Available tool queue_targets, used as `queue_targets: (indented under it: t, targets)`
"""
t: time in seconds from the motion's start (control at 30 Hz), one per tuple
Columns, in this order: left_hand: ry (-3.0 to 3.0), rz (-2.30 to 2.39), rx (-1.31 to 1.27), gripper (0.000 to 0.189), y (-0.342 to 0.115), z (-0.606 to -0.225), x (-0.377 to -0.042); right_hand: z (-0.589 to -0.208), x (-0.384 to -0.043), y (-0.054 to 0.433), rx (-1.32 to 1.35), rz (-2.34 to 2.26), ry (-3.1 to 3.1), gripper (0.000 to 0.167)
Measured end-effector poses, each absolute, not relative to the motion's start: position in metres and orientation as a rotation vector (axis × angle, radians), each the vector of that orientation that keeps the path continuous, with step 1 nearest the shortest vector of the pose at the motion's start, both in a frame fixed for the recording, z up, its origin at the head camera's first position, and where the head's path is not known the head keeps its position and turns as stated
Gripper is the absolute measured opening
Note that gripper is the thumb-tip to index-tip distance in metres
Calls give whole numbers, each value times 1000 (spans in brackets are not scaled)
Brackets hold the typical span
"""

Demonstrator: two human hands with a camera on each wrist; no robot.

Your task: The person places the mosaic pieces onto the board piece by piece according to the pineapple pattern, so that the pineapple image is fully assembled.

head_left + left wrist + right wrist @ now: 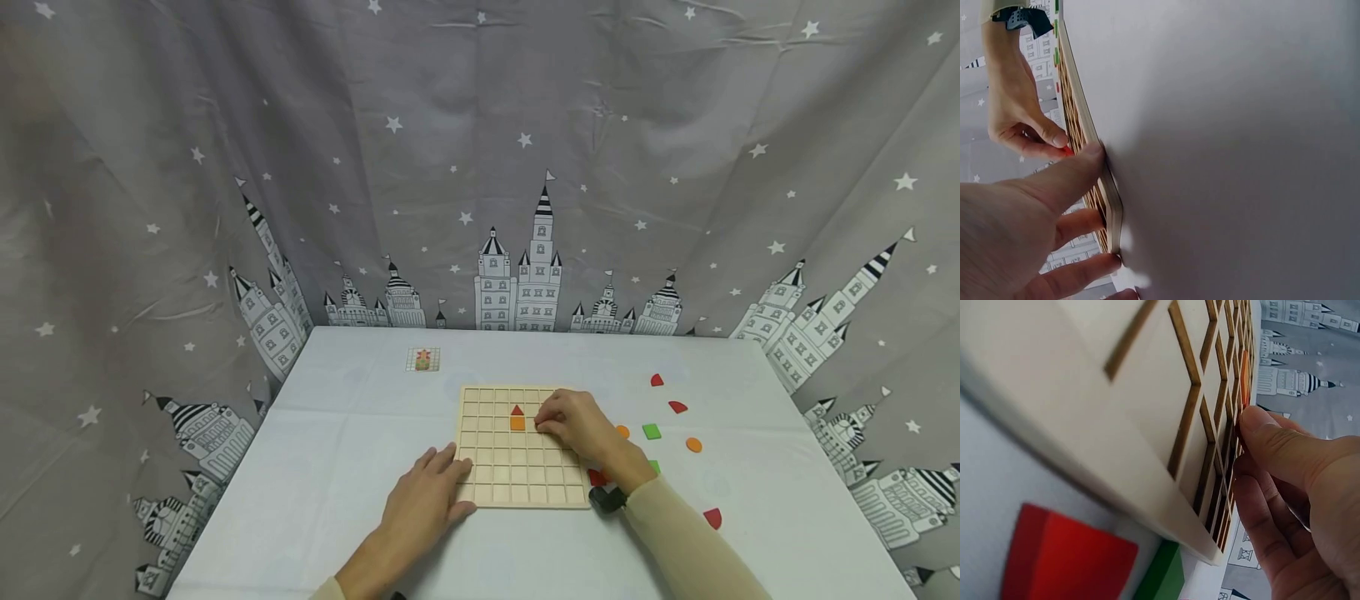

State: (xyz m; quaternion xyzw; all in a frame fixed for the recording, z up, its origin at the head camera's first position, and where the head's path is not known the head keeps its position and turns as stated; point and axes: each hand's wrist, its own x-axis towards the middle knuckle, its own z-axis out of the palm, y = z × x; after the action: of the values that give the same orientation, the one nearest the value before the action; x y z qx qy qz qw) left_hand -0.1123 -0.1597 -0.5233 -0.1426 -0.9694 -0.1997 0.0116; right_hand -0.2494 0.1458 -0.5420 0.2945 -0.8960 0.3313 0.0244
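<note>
A pale wooden grid board (495,479) lies on the white table. My left hand (427,492) rests at its left edge with the fingers spread; in the left wrist view the thumb (1079,165) lies against the board's rim. Over the right part of the grid, my right hand (577,422) pinches a small red piece (1067,150) between thumb and fingers, which hide most of it. Just left of those fingertips, an orange square (517,423) sits in a cell, with a red triangle (517,410) directly above it.
Right of the board lie several loose pieces, among them a green square (652,431), an orange circle (693,445) and a red quarter circle (712,518). A small picture card (423,359) lies behind the board to the left. A grey castle-print curtain (420,167) hangs behind the table.
</note>
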Motion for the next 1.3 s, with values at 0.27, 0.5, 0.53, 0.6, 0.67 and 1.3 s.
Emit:
queue_targets:
  t: [0.27, 0.5, 0.53, 0.6, 0.67, 1.3]
  targets:
    - [-3001, -704, -459, 62, -166, -525, -117, -541, -249, 146, 947, 938, -2799, 6]
    - [-3005, -704, -465, 63, -168, -524, -121, -537, -252, 142, 965, 938, -2800, 7]
    - [-3005, -703, -466, 63, -168, -523, -121, -536, -252, 141, 963, 940, -2808, 8]
    - [-3004, -704, -470, 64, -168, -523, -121, -535, -252, 139, 960, 940, -2823, 9]
    - [-2998, -705, -474, 64, -168, -523, -122, -534, -253, 138, 959, 931, -2829, 9]
    - [-3024, -821, -457, 64, -171, -521, -123, -535, -255, 141, 904, 986, -2859, 9]
